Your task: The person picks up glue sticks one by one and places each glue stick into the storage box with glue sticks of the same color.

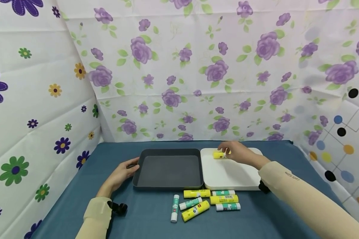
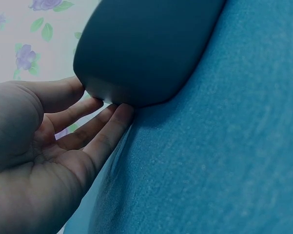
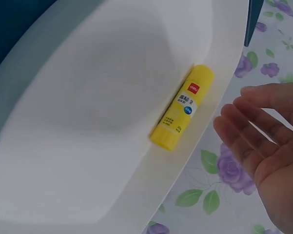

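A dark grey tray (image 1: 169, 169) lies on the left, with my left hand (image 1: 122, 173) at its left edge. In the left wrist view, the thumb and fairly straight fingertips of my left hand (image 2: 53, 136) touch the tray's outer wall (image 2: 131, 58). Beside it is a white tray (image 1: 236, 176) holding one yellow glue stick (image 3: 183, 107) along its far wall. My right hand (image 1: 237, 152) hovers over that far wall. In the right wrist view, my right hand (image 3: 268, 131) has relaxed fingers, apart from the glue stick, with nothing in them.
In front of the trays lie several glue sticks, among them a yellow one (image 1: 195, 211) and a green-and-white one (image 1: 175, 208). A blue cloth (image 1: 149, 215) covers the table. Flowered curtains (image 1: 173, 66) stand behind and at the sides.
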The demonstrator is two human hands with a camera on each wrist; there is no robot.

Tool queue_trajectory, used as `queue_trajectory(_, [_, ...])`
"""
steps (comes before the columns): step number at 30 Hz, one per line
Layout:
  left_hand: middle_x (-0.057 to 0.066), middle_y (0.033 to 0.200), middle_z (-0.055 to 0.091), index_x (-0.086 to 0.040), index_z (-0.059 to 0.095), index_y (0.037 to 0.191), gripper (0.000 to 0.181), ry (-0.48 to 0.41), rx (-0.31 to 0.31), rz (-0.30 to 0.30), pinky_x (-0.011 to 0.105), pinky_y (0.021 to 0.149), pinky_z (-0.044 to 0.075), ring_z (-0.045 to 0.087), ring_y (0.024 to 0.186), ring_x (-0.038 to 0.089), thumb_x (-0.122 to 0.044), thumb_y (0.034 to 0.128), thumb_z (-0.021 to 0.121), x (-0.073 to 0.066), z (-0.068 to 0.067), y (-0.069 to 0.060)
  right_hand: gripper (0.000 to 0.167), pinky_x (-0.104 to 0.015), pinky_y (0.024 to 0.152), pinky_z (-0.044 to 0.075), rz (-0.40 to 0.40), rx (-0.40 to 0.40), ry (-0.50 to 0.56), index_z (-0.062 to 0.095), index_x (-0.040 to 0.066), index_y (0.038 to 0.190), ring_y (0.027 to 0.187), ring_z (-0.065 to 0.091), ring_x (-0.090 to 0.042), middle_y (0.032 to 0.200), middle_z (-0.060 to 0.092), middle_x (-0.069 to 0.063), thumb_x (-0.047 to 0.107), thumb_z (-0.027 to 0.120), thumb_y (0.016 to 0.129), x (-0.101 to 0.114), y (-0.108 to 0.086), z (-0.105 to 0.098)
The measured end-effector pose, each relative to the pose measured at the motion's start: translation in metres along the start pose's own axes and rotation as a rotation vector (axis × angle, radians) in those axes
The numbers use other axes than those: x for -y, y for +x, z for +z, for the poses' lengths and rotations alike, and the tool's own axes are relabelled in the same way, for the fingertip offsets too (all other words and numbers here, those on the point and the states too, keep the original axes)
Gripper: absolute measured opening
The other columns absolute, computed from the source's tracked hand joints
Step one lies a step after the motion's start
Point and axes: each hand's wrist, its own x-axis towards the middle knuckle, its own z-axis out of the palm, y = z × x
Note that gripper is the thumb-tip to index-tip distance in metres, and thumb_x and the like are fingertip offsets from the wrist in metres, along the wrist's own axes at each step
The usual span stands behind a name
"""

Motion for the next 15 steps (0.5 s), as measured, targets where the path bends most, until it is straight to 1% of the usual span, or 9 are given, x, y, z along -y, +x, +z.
queue_trajectory(4, [0.025, 0.165, 0.029, -0.007, 0.028, 0.165, 0.061, 0.004, 0.001, -0.006, 0.059, 0.121, 0.032, 0.031, 0.151, 0.044, -0.021, 0.1116, 0.053, 0.0, -0.001, 0.0, 0.036, -0.046, 0.086, 0.06, -0.026, -0.001, 0.017, 0.069, 0.001, 0.128, 0.103, 0.067, -0.034, 0.114, 0.069, -0.02, -0.012, 0.064, 0.094, 0.002, -0.005, -0.001])
queue_trajectory(6, [0.025, 0.165, 0.028, -0.007, 0.027, 0.165, 0.062, 0.011, 0.011, -0.001, 0.059, 0.122, 0.032, 0.031, 0.151, 0.044, -0.022, 0.1116, 0.053, 0.0, -0.002, 0.0, 0.037, -0.047, 0.086, 0.06, -0.029, -0.007, 0.027, 0.068, 0.001, 0.129, 0.105, 0.068, -0.035, 0.115, 0.069, -0.02, -0.011, 0.065, 0.094, 0.005, -0.009, -0.002])
queue_trajectory(8, [0.025, 0.165, 0.029, -0.007, 0.028, 0.165, 0.061, 0.011, 0.007, -0.001, 0.059, 0.122, 0.031, 0.031, 0.151, 0.044, -0.022, 0.1116, 0.053, 0.0, -0.002, 0.001, 0.038, -0.047, 0.087, 0.06, -0.033, -0.011, 0.041, 0.068, 0.003, 0.129, 0.106, 0.067, -0.036, 0.117, 0.068, -0.02, -0.011, 0.066, 0.094, 0.008, -0.011, -0.003])
queue_trajectory(10, [0.025, 0.165, 0.029, -0.006, 0.027, 0.165, 0.061, 0.012, 0.008, 0.001, 0.059, 0.122, 0.031, 0.031, 0.151, 0.044, -0.021, 0.1119, 0.052, 0.0, -0.002, 0.001, 0.038, -0.047, 0.087, 0.06, -0.038, -0.013, 0.06, 0.068, 0.005, 0.13, 0.108, 0.066, -0.037, 0.118, 0.068, -0.018, -0.01, 0.066, 0.095, 0.012, -0.014, -0.005])
queue_trajectory(15, [0.026, 0.164, 0.029, -0.005, 0.027, 0.165, 0.061, 0.009, 0.004, -0.006, 0.058, 0.122, 0.031, 0.031, 0.151, 0.044, -0.019, 0.112, 0.051, 0.0, -0.001, 0.0, 0.04, -0.045, 0.088, 0.06, -0.017, 0.0, 0.105, 0.067, 0.01, 0.132, 0.113, 0.065, -0.038, 0.119, 0.068, -0.01, -0.008, 0.067, 0.096, 0.023, -0.022, -0.009])
